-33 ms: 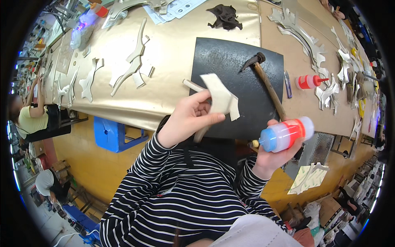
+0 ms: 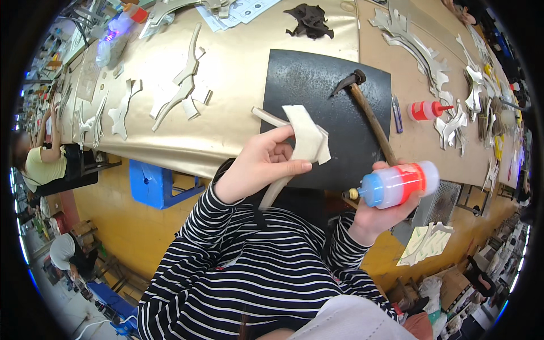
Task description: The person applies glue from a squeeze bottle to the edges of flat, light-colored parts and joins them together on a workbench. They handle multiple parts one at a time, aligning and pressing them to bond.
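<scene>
My left hand [image 2: 265, 162] is closed on a cream cut piece of leather-like material [image 2: 306, 135], pinched between thumb and fingers over the near left part of a black mat [image 2: 317, 71]. Narrow strips of it stick out behind the fingers and below the hand. In my right hand [image 2: 381, 217] a squeeze bottle [image 2: 402, 184] lies on its side; it is translucent with a red label and a blue cap, its nozzle toward the left. A hammer [image 2: 371, 120] with a wooden handle rests across the right of the mat, its near end partly hidden behind the bottle.
Similar cream pieces lie on the gold-covered table [image 2: 226, 96] and in stacks [image 2: 419, 54] at right. Near them are a red-and-white bottle [image 2: 425, 111] and a pen-like tool [image 2: 396, 115]. Dark scraps [image 2: 309, 21] lie beyond the mat. A blue stool [image 2: 148, 182] stands below left.
The cream piece has turned slightly in my left hand, and its lower strip shows more. The bottle in my right hand has shifted slightly to the right.
</scene>
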